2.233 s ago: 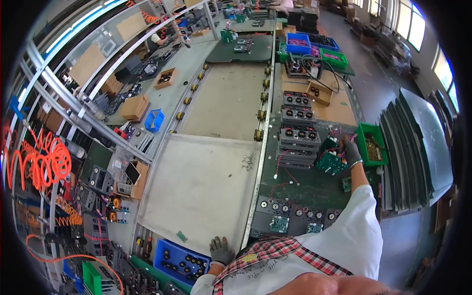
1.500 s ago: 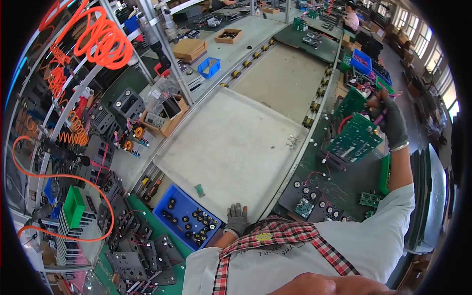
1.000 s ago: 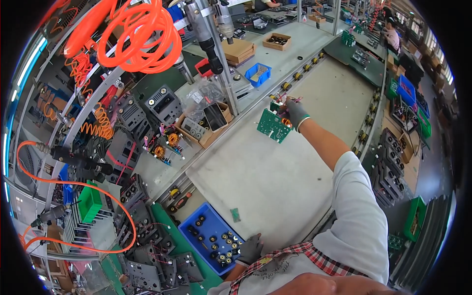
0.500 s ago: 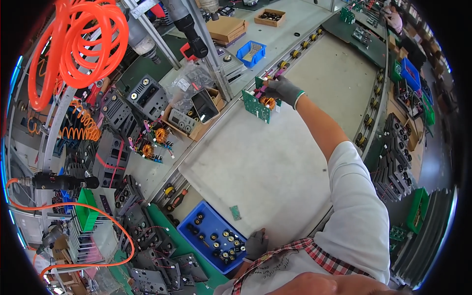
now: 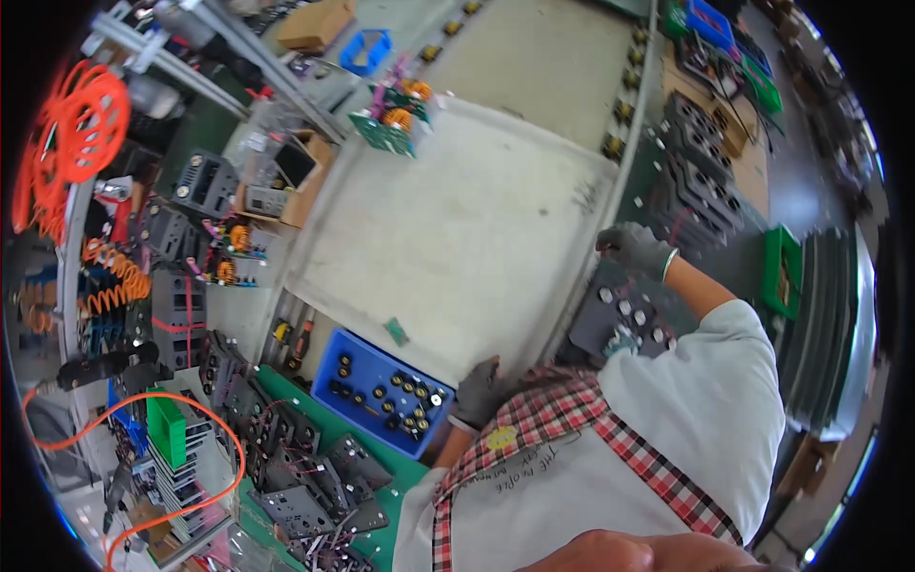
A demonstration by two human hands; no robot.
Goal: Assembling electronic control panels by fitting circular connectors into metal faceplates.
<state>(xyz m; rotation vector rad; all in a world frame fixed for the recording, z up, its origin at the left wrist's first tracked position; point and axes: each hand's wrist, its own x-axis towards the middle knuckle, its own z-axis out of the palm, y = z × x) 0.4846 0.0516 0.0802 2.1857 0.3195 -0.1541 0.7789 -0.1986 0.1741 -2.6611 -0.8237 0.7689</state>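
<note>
My right hand (image 5: 637, 250), in a grey glove, hovers past the right edge of the pale work board (image 5: 448, 229). Its fingers are loosely bent, with nothing visible in them. Below it lies a dark panel (image 5: 596, 310) with round silver parts. My left hand (image 5: 478, 389), gloved too, is beside the right end of a blue bin (image 5: 334, 381) of black knobs (image 5: 381, 392); its fingers look loosely apart and hold nothing that I can see. A green circuit board (image 5: 383, 135) with copper coils stands at the board's far left corner. A small green piece (image 5: 396, 331) lies near the bin.
Roller tracks (image 5: 624, 95) run along the line. Dark housings (image 5: 701, 181) stand in a row at the right, near a green bin (image 5: 783, 272). More dark panels (image 5: 295, 505) crowd the lower left. An orange air hose (image 5: 243, 458) loops there, and a screwdriver (image 5: 301, 343) lies beside the blue bin.
My right hand has let go of the coil-bearing circuit board and swung back to the right, over the dark panel. The whole view has shifted. My left hand stays by the blue bin.
</note>
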